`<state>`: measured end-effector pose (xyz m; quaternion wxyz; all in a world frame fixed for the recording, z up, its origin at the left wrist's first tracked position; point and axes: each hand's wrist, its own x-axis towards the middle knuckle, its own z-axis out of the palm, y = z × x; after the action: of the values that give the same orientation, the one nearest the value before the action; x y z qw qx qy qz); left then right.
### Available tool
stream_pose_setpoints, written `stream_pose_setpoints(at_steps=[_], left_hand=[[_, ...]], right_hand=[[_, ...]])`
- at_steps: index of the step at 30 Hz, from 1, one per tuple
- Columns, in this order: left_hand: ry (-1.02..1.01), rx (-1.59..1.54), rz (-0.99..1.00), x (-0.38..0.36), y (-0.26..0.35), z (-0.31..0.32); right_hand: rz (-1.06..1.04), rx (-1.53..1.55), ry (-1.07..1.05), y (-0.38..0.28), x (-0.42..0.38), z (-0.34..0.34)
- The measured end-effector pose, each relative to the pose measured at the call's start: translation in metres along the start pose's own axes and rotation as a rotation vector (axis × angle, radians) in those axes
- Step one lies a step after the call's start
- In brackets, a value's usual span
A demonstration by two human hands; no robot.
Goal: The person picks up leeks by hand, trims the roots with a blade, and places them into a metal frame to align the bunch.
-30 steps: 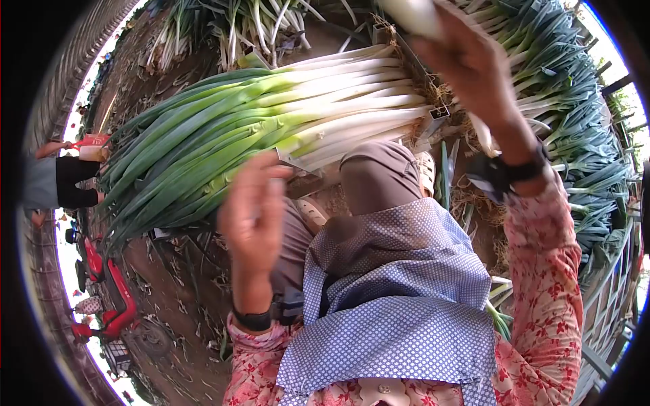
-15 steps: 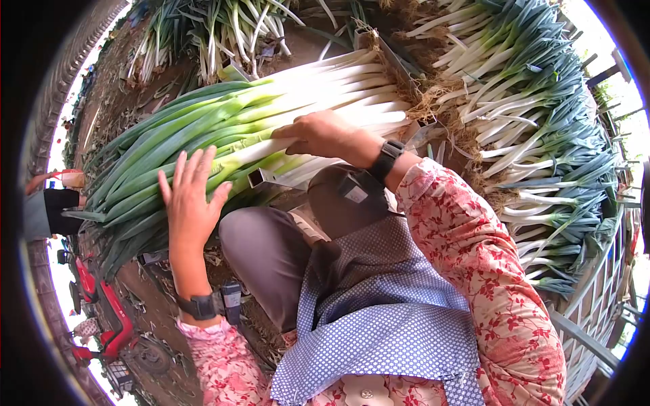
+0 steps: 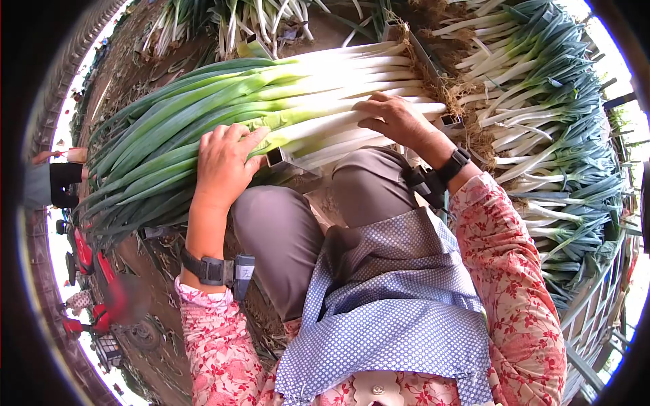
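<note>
A thick pile of leeks (image 3: 271, 95) lies across a metal frame (image 3: 288, 162) in front of my knees, green leaves to the left and white stalks and roots to the right. My left hand (image 3: 227, 162) rests on the near side of the pile, where the leaves begin. Its fingers bend over the leeks and its thumb stands apart. My right hand (image 3: 403, 125) touches the white part of a near leek close to the roots, fingers and thumb apart. Its undersides and those of my left hand are hidden.
A long row of leeks (image 3: 542, 128) lies along the right beside a metal rail fence (image 3: 589, 304). More leeks (image 3: 264, 17) lie at the back on littered soil. Another person's arm (image 3: 57, 154) shows at the left edge, above a red vehicle (image 3: 101, 271).
My right hand has slid right along the stalks toward the root end, letting go of the near leek's middle. My left hand has moved right and its fingers have drawn in. The view has shifted slightly.
</note>
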<state>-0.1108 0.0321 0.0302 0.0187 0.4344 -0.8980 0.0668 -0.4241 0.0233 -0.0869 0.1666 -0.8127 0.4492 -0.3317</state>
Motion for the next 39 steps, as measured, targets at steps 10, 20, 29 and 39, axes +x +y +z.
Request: stream_pose_setpoints(at_steps=[10,20,29,39], left_hand=[[0.059,-0.049,-0.020,-0.002,-0.005,0.013],[0.100,-0.014,-0.009,-0.004,-0.006,0.021],[0.121,0.128,-0.230,-0.046,-0.022,0.003],[0.164,0.121,-0.511,-0.104,-0.080,0.001]], right_hand=[[0.044,-0.294,0.011,0.003,-0.017,0.004],[0.025,-0.365,0.070,0.004,-0.025,0.017],[0.050,-0.404,-0.026,0.017,-0.020,0.019],[0.020,-0.535,-0.002,0.031,-0.023,0.028]])
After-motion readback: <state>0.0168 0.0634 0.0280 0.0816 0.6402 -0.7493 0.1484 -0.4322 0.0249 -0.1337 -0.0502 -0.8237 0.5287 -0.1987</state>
